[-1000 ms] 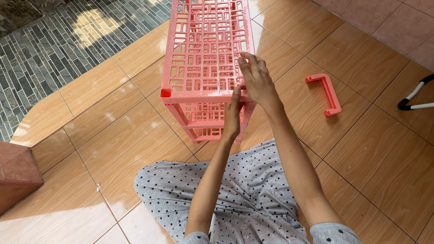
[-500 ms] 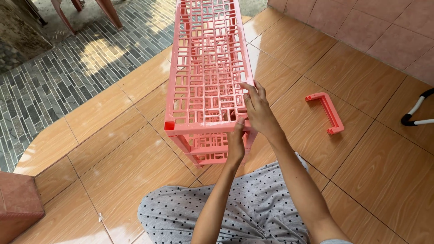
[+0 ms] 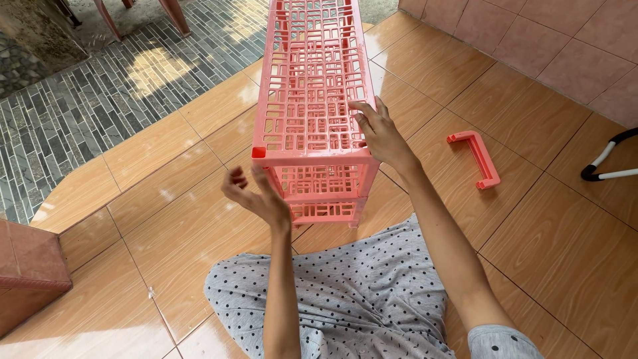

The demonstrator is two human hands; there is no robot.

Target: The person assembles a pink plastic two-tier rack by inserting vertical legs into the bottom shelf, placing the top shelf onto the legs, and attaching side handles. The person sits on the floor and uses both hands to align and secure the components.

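We see the right hand [image 3: 377,131] lying flat, fingers spread, on the top lattice of a pink plastic shelf rack [image 3: 312,86], close to the rack's near right corner; it presses on the surface without gripping anything. The left hand [image 3: 256,193] hangs in the air just beside the rack's near left corner, below the small red corner cap [image 3: 258,152], with its fingers loosely curled and half open, holding nothing and not touching the rack. The rack stands on the glossy tan floor tiles [image 3: 133,219], directly ahead of the person's lap, with lower tiers visible under the top shelf. Nearer to us than the rack, a grey dotted garment [image 3: 345,292] covers the person's legs. To the right of the rack, well apart from it, a pink U-shaped plastic piece [image 3: 477,158] lies on the tiles. Farther right again, a white tube with a black tip [image 3: 608,166] reaches in from the edge. Left of the rack, the tan tiles give way to grey patterned paving [image 3: 100,86], and a reddish block [image 3: 30,272] sits at the near left edge.
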